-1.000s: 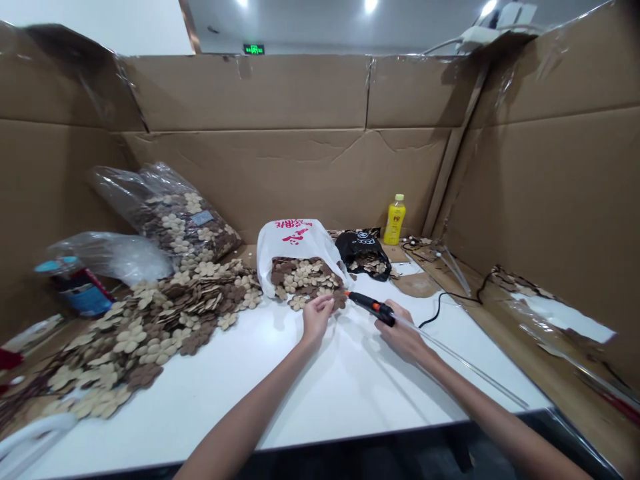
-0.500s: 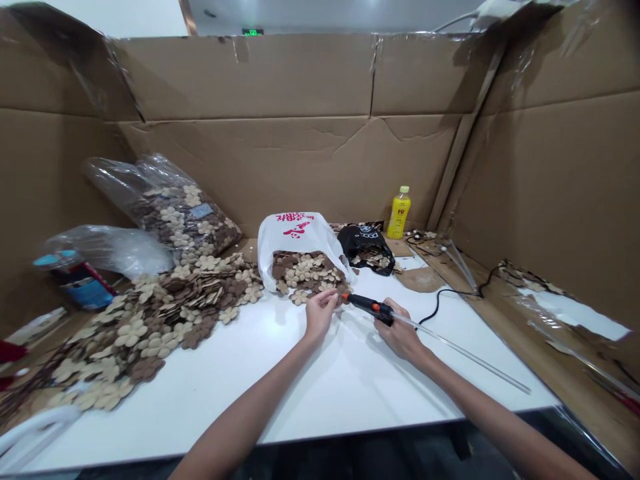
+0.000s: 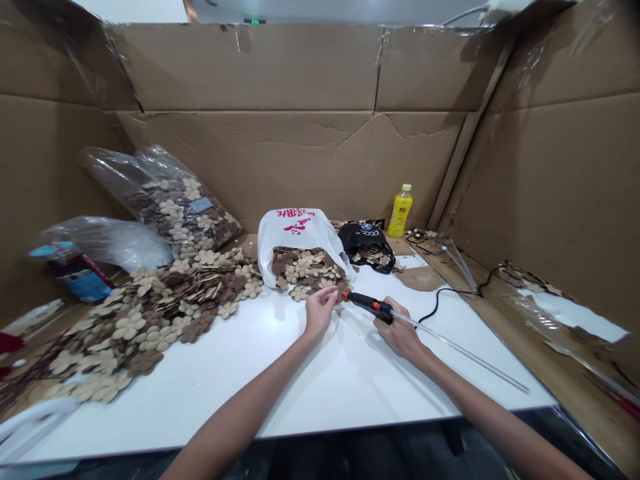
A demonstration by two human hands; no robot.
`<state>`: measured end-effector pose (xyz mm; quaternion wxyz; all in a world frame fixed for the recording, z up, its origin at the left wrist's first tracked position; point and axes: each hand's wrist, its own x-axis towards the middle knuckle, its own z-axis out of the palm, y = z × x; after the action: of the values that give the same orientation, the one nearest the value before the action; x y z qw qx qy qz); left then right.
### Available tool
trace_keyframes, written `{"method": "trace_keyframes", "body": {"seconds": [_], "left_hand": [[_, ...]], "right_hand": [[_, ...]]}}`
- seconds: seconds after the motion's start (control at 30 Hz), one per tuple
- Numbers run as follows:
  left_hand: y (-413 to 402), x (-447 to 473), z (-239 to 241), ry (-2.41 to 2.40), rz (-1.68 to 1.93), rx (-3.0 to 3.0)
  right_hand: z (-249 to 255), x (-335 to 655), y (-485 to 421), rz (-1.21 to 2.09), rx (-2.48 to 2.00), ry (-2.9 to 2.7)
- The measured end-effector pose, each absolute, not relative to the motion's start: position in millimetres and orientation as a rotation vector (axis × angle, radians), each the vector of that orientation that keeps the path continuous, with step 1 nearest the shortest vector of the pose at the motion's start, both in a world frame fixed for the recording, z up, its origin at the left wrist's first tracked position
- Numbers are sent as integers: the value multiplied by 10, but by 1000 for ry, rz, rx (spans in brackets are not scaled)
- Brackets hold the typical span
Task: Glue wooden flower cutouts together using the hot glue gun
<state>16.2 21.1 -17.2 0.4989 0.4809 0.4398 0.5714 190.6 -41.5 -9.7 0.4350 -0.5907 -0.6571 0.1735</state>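
My right hand (image 3: 399, 329) is wrapped round a black glue gun (image 3: 367, 303) with an orange nozzle. A long clear glue stick (image 3: 465, 348) juts out of its back end. The nozzle points left, right at the fingertips of my left hand (image 3: 321, 312). These fingers are pinched on what looks like a brown felt flower (image 3: 342, 287), mostly hidden by the fingers and nozzle. Just behind, a white plastic bag (image 3: 295, 230) lies with its mouth towards me, with beige and brown felt flowers (image 3: 305, 268) spilling out.
A large heap of felt flowers (image 3: 165, 313) covers the left of the white table (image 3: 210, 407). Behind stand a clear bag of flowers (image 3: 185, 213), a black bag (image 3: 367, 247) and a yellow bottle (image 3: 400, 212). A black cord (image 3: 437, 307) runs right. Cardboard walls (image 3: 300, 153) enclose the table.
The view has tipped slightly, so the scene sits a little higher. Both hands and the glue gun keep almost the same position, the nozzle still at the left fingertips.
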Motion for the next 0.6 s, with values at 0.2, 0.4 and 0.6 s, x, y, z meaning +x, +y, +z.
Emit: {"method": "trace_keyframes", "body": {"seconds": [0.2, 0.4, 0.6], "left_hand": [[187, 163, -151, 1067, 1391, 1173], [141, 161, -64, 1082, 1445, 1201], [166, 155, -76, 1057, 1478, 1126]], "right_hand": [[-93, 1903, -421, 453, -1480, -1619], [-71, 1904, -425, 421, -1488, -1634], [-47, 1937, -484, 414, -1459, -1681]]}}
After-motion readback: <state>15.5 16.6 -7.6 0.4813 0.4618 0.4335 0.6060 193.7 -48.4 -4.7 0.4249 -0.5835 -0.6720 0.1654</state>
